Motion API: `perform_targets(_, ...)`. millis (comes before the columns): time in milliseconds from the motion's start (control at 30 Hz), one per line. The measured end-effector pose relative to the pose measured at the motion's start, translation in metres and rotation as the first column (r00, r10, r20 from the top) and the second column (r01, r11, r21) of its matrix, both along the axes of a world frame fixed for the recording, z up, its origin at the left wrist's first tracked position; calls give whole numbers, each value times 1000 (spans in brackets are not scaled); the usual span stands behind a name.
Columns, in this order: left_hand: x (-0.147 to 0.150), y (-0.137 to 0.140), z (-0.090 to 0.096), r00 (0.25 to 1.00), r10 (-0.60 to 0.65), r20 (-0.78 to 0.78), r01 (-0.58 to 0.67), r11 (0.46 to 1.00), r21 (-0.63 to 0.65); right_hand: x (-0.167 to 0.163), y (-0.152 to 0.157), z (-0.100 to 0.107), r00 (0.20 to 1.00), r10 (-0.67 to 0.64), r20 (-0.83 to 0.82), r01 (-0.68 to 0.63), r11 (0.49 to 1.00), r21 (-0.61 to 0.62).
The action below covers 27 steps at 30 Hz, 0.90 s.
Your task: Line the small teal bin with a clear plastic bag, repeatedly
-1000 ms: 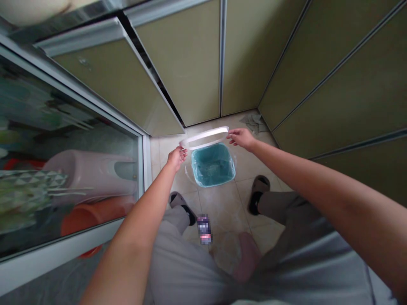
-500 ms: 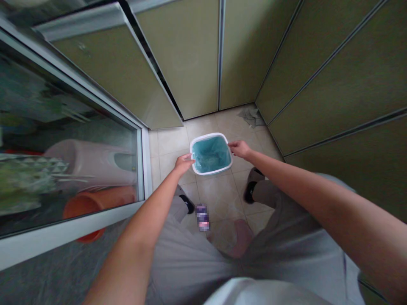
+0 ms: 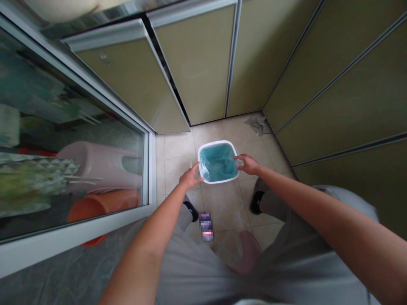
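A blue-green trash bin (image 3: 219,163) with a white rim stands on the tiled floor in front of me, and a clear plastic liner shows inside it. At the rim's left side is my left hand (image 3: 190,176), its thumb and fingers spread apart along the outer edge. On the opposite side, my right hand (image 3: 249,164) has its fingertips over the rim and its thumb apart from them. Both hands touch or nearly touch the bin; I cannot tell how firmly. Neither has its fingers closed round the rim.
Beige cabinet doors (image 3: 197,63) rise behind and to the right. A grey cloth (image 3: 259,125) lies in the far corner. Left is a framed glass door (image 3: 149,165), with an orange bucket (image 3: 92,207) behind it. A pink object (image 3: 248,250) and a blurred-out item (image 3: 206,226) are near my feet.
The fingers of both hands have spread from a closer pinch on the rim. The view has shifted, so the bin appears slightly lower and further right.
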<state>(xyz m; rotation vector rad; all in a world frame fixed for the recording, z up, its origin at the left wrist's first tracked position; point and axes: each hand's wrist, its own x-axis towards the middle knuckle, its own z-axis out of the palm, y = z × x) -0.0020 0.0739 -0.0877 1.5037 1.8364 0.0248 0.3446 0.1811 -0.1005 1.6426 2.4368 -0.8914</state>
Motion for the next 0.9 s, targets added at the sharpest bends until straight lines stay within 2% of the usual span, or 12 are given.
perform_targets(100, 1, 5, 1, 1000, -10, -15, 9, 1000, -27, -12, -2, 16, 992, 74, 102, -89, 985, 148)
perform_targets(167, 0, 7, 1, 1000, -11, -12, 11, 1000, -12, -27, -5, 22, 974, 189, 122, -215, 945, 248)
perform_targets(200, 0, 7, -1, 1000, -11, -7, 11, 1000, -1, -37, -7, 21, 960, 255, 119, -278, 926, 257)
perform_targets(267, -2, 6, -4, 1000, -9, 15, 9, 1000, 14, -59, -9, 11, 931, 351, 104, -364, 913, 185)
perform_targets(333, -4, 4, -6, 999, 2, 49, -2, 1000, 13, -84, -8, -12, 918, 386, 92, -392, 918, 65)
perform_targets(400, -5, 1, -8, 996, 23, 82, -24, 1000, 8, -110, -2, -41, 925, 366, 99, -362, 931, -49)
perform_targets(500, -4, 0, -8, 992, 50, 115, -49, 999, -8, -150, 9, -89, 948, 287, 134, -251, 940, -232)
perform_targets(600, -3, 2, -6, 990, 59, 126, -53, 997, -55, -180, 16, -135, 959, 225, 174, -146, 915, -376)
perform_targets(667, -3, 4, -6, 992, 62, 114, -53, 995, -82, -193, 15, -164, 959, 211, 187, -114, 897, -427)
perform_targets(767, -3, 7, -6, 995, 62, 82, -54, 993, -102, -201, 9, -196, 969, 174, 177, -83, 900, -428)
perform_targets(833, -3, 8, -6, 996, 55, 65, -48, 993, -110, -202, 6, -208, 982, 120, 148, -50, 913, -406)
perform_targets(900, -2, 10, -5, 997, 47, 58, -39, 992, -123, -201, 6, -211, 989, 79, 126, -21, 912, -410)
